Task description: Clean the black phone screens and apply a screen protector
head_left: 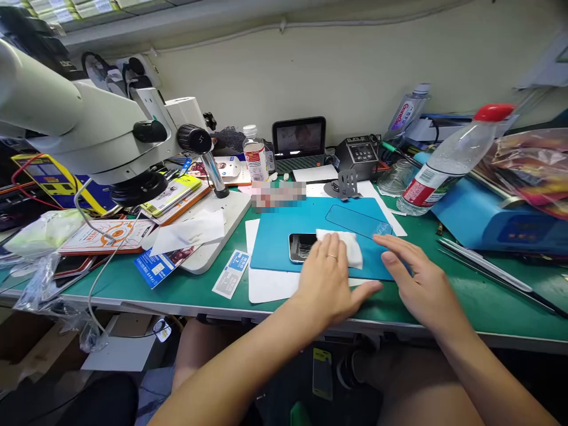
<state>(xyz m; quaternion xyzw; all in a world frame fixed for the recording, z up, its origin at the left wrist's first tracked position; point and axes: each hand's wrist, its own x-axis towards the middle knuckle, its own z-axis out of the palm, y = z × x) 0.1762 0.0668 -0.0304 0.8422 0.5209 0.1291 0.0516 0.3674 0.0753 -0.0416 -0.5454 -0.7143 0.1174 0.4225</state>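
My left hand [327, 273] lies flat on a folded white tissue [354, 248], fingers together and thumb stretched out to the right. Beneath the tissue is a smartphone [300, 247] with a dark screen; its left end shows, and the rest is hidden by hand and tissue. Phone and tissue rest on a blue mat [270, 236]. To the right, my right hand [419, 281] is open, fingers extended and thumb apart, at the mat's right edge with nothing in it. Near its fingertips lies a clear, black-edged screen protector [357, 220].
A microscope [102, 130] rises at the left over its white base [213, 236]. Behind the mat stand a small bottle [255, 155], a screen device [299, 142] and a black control box [357, 157]. A red-capped bottle [448, 163] and tweezers [492, 269] are at the right.
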